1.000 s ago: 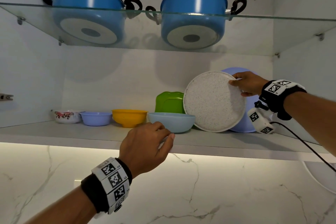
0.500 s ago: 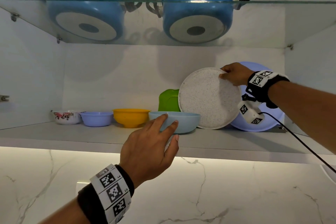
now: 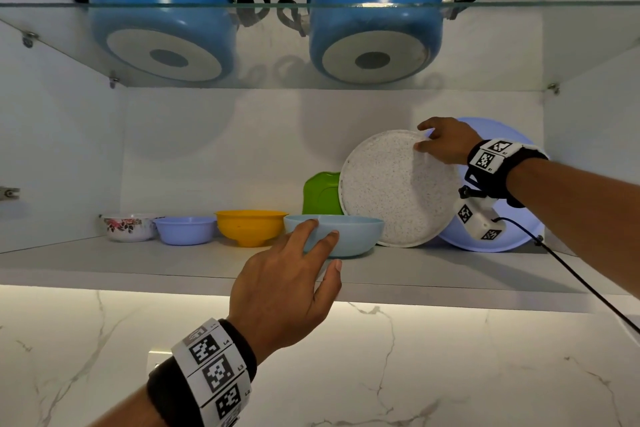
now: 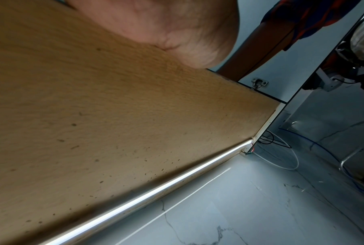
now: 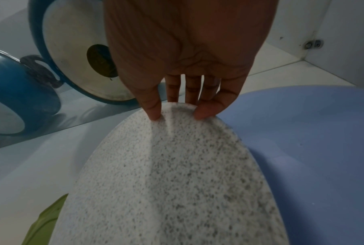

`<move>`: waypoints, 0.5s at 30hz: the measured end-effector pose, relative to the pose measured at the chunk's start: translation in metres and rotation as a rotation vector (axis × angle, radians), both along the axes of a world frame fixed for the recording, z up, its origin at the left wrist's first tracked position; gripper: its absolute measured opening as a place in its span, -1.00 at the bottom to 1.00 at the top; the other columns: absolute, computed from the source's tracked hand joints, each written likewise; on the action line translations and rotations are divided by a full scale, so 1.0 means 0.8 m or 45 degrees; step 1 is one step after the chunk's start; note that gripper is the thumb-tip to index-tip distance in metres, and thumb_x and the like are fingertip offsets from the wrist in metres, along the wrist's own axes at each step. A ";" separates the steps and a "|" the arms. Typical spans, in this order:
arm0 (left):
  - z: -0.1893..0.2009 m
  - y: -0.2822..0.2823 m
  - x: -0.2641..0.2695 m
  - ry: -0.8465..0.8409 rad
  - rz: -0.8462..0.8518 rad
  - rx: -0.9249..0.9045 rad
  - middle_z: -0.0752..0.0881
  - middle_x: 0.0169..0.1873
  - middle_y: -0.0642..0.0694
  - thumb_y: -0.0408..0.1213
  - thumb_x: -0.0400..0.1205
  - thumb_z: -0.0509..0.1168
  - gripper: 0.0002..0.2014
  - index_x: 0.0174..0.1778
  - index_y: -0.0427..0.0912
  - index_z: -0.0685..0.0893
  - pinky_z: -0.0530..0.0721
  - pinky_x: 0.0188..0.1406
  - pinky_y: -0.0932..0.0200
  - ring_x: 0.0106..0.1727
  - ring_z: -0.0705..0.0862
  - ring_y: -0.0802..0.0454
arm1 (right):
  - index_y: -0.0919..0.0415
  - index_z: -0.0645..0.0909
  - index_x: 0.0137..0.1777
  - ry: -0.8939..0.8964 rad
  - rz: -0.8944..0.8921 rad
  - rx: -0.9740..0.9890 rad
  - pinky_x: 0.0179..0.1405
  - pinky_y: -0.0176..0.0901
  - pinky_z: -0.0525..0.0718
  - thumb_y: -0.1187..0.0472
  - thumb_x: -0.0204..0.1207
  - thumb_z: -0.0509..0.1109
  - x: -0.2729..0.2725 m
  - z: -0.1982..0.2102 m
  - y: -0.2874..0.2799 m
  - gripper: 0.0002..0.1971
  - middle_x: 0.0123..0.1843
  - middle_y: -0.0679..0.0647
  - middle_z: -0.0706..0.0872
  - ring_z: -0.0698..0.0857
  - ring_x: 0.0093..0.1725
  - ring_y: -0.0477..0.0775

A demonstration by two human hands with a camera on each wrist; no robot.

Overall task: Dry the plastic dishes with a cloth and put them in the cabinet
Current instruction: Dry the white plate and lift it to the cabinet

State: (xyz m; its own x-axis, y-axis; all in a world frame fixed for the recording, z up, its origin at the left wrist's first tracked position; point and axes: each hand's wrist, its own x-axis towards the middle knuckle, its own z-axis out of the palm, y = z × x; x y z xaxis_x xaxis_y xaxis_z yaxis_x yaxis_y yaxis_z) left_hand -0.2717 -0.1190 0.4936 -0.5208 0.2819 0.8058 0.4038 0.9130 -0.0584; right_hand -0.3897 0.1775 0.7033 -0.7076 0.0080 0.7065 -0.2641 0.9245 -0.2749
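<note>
A speckled white plate [image 3: 391,194] stands on edge on the cabinet shelf [image 3: 138,263], leaning back on a large lilac plate [image 3: 519,236]. My right hand [image 3: 422,137] pinches its top rim, thumb in front and fingers behind; the right wrist view shows that pinch [image 5: 176,114] on the plate [image 5: 166,182]. A light blue bowl [image 3: 353,236] sits in front of it. My left hand [image 3: 325,246] reaches up with straight fingers that touch the bowl's near side. In the left wrist view only the heel of the palm [image 4: 176,33] shows.
A green plate [image 3: 322,194] stands behind the speckled one. A yellow bowl [image 3: 251,227], a lilac bowl [image 3: 185,229] and a floral bowl [image 3: 126,227] line the shelf to the left. Two blue pots [image 3: 159,10] sit on the glass shelf [image 3: 52,45] overhead.
My left hand rose from below the shelf edge, opened and reached the light blue bowl. My right hand slid from the plate's side rim to its top, and the plate stands steeper.
</note>
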 end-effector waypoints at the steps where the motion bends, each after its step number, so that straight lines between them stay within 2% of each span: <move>1: 0.000 0.000 0.000 -0.005 -0.002 0.004 0.65 0.41 -0.13 0.12 0.73 -0.07 -0.47 0.42 0.04 0.67 0.73 -0.25 0.15 0.16 0.75 -0.03 | 0.11 0.46 0.57 0.007 -0.004 0.009 0.33 0.00 0.53 0.02 0.63 0.43 0.002 0.000 0.002 -0.46 0.36 0.20 0.68 0.64 0.34 0.25; 5: 0.001 0.001 0.003 -0.005 -0.002 0.009 0.67 0.39 -0.14 0.11 0.72 -0.05 -0.48 0.39 0.03 0.68 0.72 -0.30 0.16 0.10 0.77 -0.04 | 0.10 0.50 0.53 0.019 -0.012 0.017 0.31 0.04 0.57 0.00 0.63 0.42 0.007 -0.003 0.010 -0.50 0.31 0.19 0.71 0.66 0.30 0.25; 9: 0.001 0.001 0.002 -0.019 0.006 0.013 0.66 0.40 -0.14 0.12 0.72 -0.06 -0.47 0.40 0.04 0.68 0.71 -0.29 0.17 0.11 0.77 -0.03 | 0.23 0.62 0.40 -0.015 0.049 0.008 0.25 0.19 0.66 0.09 0.71 0.33 0.009 -0.006 0.011 -0.66 0.28 0.25 0.72 0.68 0.22 0.28; 12: 0.001 0.001 0.002 -0.011 0.011 0.014 0.67 0.39 -0.13 0.12 0.72 -0.07 -0.47 0.39 0.03 0.68 0.70 -0.29 0.19 0.10 0.77 -0.03 | 0.33 0.63 0.35 -0.014 0.127 -0.004 0.19 0.10 0.60 0.19 0.77 0.21 0.011 -0.006 0.007 -0.69 0.27 0.31 0.71 0.66 0.18 0.27; 15: 0.001 0.001 0.003 -0.002 0.009 0.016 0.67 0.39 -0.13 0.12 0.72 -0.07 -0.46 0.40 0.03 0.68 0.70 -0.31 0.18 0.09 0.78 -0.02 | 0.35 0.62 0.35 -0.017 0.133 0.025 0.14 -0.04 0.51 0.20 0.79 0.16 0.010 -0.004 0.002 -0.69 0.29 0.29 0.69 0.61 0.14 0.19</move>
